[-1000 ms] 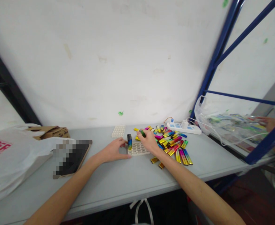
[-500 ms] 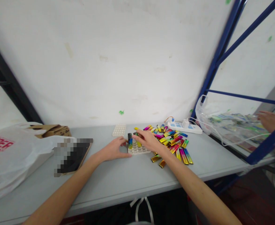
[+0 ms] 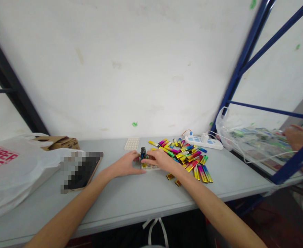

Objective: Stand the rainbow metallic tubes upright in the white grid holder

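Observation:
My left hand [image 3: 127,163] rests at the left edge of a white tray with round holes [image 3: 153,168], its thumb and fingers spread around that side. Dark-topped, colourful lighter-like pieces [image 3: 143,152] stand upright in the tray's left part, beside my left fingertips. My right hand [image 3: 159,159] is over the tray, fingers closed at a piece that they mostly hide. Right of the tray lies a loose pile of shiny yellow, pink, blue and green pieces [image 3: 192,155]. A second white holed tray [image 3: 131,144] lies behind, near the wall.
A white plastic bag [image 3: 24,172], a cardboard piece [image 3: 61,142] and a dark flat device [image 3: 85,170] are on the left. At the back right is a power strip [image 3: 205,140]. Beyond the blue rack post [image 3: 234,75], another person's hand [image 3: 297,137] is above clear bags.
My right hand has moved down and slightly left, closer to the standing pieces, and now covers more of the tray. My left hand has barely moved.

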`<state>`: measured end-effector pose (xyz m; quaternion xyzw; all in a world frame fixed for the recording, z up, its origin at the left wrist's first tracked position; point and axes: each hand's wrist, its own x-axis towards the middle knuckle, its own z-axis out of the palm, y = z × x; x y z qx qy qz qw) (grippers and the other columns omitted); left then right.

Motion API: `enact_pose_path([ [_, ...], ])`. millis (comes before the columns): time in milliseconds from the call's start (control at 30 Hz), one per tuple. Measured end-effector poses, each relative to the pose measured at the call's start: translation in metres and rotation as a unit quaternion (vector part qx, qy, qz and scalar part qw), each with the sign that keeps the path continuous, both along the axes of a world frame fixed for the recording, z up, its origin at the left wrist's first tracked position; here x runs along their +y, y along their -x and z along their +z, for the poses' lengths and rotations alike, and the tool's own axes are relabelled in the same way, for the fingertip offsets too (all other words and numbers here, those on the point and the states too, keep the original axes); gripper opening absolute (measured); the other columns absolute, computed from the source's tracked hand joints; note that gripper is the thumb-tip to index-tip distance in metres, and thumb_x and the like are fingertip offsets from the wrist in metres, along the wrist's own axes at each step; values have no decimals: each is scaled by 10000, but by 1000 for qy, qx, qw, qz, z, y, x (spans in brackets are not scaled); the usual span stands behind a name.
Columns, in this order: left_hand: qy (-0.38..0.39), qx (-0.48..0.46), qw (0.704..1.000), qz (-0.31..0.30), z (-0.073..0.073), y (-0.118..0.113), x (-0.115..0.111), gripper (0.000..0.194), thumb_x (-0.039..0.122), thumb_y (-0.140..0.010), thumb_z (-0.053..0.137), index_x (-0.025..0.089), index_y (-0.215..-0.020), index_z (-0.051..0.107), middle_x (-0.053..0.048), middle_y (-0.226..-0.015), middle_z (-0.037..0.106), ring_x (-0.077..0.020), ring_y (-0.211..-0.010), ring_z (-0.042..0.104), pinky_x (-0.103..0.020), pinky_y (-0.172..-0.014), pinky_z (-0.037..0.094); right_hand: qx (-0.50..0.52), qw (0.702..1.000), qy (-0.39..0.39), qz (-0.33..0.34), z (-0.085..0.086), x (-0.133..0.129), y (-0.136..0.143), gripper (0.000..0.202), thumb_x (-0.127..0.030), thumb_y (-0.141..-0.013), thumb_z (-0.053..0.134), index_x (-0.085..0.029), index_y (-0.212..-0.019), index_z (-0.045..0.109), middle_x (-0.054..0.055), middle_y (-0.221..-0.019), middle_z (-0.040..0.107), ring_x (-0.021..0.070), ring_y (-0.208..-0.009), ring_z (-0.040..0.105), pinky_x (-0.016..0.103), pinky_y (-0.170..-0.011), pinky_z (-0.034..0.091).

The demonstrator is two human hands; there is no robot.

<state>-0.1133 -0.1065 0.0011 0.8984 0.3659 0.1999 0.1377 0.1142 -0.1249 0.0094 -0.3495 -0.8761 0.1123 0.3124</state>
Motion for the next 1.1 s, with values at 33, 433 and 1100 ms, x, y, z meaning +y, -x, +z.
enact_pose_path([
  [33,-1,-2,1000,-5,0,0,0,510,634,-721,766,187,-952,685,-70,-963,679,-264,-895,627,-348,-811,498,-16,1000,-18,-19,0,-1,3,422,-579,-924,620,-195,-760,679,9,-627,630,150,-567,545,254,-572,322],
  [433,8,5,1000,15,3,-2,-3,533,624,-690,777,175,-964,693,-88,-1000,689,-273,-901,650,-354,-820,529,-28,971,-78,-222,-3,26,-37,349,-287,-1065,388,-147,-1006,702,119,-948,731,220,-910,668,323,-855,464],
  [1100,-1,-9,1000,12,1,0,-1,558,663,-674,768,187,-959,707,-77,-984,696,-278,-888,657,-360,-815,530,-316,938,28,-137,17,110,-79,273,-73,-799,688,-152,-1039,790,148,-1071,755,246,-962,709,283,-845,519],
])
